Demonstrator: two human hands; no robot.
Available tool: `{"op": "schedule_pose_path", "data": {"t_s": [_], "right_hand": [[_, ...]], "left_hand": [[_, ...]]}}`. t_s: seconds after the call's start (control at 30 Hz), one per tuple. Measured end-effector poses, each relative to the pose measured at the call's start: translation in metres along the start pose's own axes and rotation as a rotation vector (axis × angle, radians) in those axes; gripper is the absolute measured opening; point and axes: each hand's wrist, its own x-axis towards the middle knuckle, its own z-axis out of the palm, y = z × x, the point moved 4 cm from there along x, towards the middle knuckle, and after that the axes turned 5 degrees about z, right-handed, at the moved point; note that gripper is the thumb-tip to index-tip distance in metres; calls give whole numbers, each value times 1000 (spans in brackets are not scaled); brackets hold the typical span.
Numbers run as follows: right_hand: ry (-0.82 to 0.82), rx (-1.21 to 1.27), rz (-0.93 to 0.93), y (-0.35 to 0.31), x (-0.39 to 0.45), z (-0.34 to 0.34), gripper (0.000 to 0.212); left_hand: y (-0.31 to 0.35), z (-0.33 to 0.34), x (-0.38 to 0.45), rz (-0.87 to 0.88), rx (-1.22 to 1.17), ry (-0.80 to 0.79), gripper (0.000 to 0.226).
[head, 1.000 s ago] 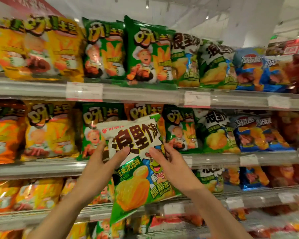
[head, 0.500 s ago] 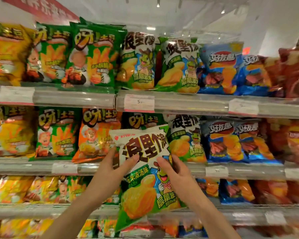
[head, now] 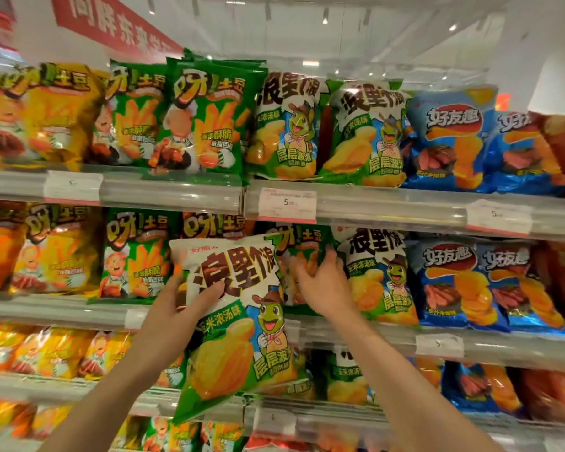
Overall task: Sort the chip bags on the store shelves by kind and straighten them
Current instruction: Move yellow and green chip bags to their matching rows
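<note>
Since half a second ago the right hand (head: 323, 285) has been lifted off the held bag and moved to the second shelf, so the white-and-green frog-mascot chip bag (head: 238, 324) is now carried by the left hand (head: 183, 308) alone. That bag is gripped at its upper left edge, thumb across the printed front and fingers hidden behind, and it hangs tilted in front of the second shelf rail (head: 56, 309), apart from the rows; holding it there appears meant to keep it clear while a place is made. The right hand is pressed against a green potato-stick bag (head: 302, 252) that stands just left of a frog-mascot bag on the second shelf (head: 379, 275); its fingers are spread and only slightly bent, and whether anything is pinched cannot be told (the fingertips are blurred). The green bag seems misplaced, since matching frog-mascot bags on the top shelf (head: 327, 128) stand directly above this spot, with blue chip bags (head: 450, 282) to the right. The likely purpose is to shift the green bag left toward its own kind (head: 134, 256) so that the held bag can be slotted beside its match.
</note>
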Motion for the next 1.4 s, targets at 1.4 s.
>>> {"op": "schedule_pose_path", "data": {"t_s": [1.4], "right_hand": [[132, -220, 16, 18, -14, -78, 105]], "left_hand": [[-1, 6, 33, 87, 56, 2, 75]]}}
